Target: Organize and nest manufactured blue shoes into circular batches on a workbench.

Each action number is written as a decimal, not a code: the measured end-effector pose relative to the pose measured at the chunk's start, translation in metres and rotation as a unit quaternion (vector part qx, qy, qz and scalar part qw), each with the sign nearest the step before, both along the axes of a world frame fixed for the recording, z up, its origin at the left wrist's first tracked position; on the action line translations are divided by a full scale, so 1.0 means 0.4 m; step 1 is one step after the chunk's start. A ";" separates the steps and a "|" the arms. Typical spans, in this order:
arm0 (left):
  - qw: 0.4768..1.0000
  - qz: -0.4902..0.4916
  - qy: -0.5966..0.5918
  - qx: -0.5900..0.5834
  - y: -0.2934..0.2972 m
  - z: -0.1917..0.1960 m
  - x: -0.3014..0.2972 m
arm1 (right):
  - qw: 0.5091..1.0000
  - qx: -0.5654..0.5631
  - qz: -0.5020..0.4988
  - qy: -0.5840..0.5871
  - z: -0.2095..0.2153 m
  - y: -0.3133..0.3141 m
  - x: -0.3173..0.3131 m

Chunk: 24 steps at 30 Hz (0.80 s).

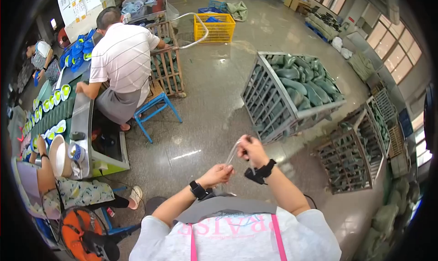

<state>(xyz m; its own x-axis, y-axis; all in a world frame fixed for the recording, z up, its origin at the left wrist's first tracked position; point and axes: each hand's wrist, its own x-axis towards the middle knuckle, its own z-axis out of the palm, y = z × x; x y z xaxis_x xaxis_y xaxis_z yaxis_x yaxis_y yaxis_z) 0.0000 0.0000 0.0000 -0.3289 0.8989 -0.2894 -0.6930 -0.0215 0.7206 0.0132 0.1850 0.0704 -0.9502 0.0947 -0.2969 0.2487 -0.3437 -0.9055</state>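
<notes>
In front of my body both hands are closed on a thin, pale, see-through strip [233,153]. My left hand [220,174] pinches its lower end between thumb and fingers. My right hand [252,152], a little higher and farther out, is curled round its upper part. From the right hand a length of the strip seems to hang toward the wrist. Whether it is a band or a tube I cannot tell. Each wrist wears a black strap, and the right one carries a dark box. A grey apron with pink straps covers my front.
Ahead right stands a grey slatted crate [292,112] heaped with green shoe lasts [310,85]; more crates [346,153] stand farther right. At left a co-worker [123,51] sits beside a work line with shoes. A blue stool [157,107], yellow basket [214,30] and orange fan [80,229] stand around.
</notes>
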 end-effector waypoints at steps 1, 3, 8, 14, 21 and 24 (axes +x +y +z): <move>0.999 0.000 0.029 -0.047 0.017 0.001 0.002 | 0.999 0.023 -0.044 -0.003 -0.009 0.058 0.017; 0.986 -0.007 0.128 -0.108 -0.010 0.060 -0.337 | 0.988 -0.033 -0.125 0.082 0.006 0.130 -0.248; 0.988 0.148 -0.031 0.029 0.189 -0.009 -0.695 | 0.980 0.188 -0.023 -0.062 -0.145 0.390 -0.419; 0.961 0.263 0.084 -0.028 0.486 0.015 -1.084 | 0.838 0.413 0.290 0.207 -0.096 0.475 -0.843; 0.993 0.108 0.038 -0.022 0.607 0.110 -1.466 | 0.840 0.452 0.139 0.266 0.012 0.697 -1.502; 0.970 0.215 0.109 -0.028 0.663 0.087 -1.664 | 0.893 0.373 0.140 0.209 -0.045 0.723 -1.740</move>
<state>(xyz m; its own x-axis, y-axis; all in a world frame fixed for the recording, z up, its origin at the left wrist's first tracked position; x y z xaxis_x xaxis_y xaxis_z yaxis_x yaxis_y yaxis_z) -0.6656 0.2653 0.0348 -0.7291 0.6497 -0.2153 -0.4598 -0.2319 0.8572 -0.6829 0.4741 0.0525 -0.9808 -0.1405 0.1350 -0.1822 0.4159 -0.8910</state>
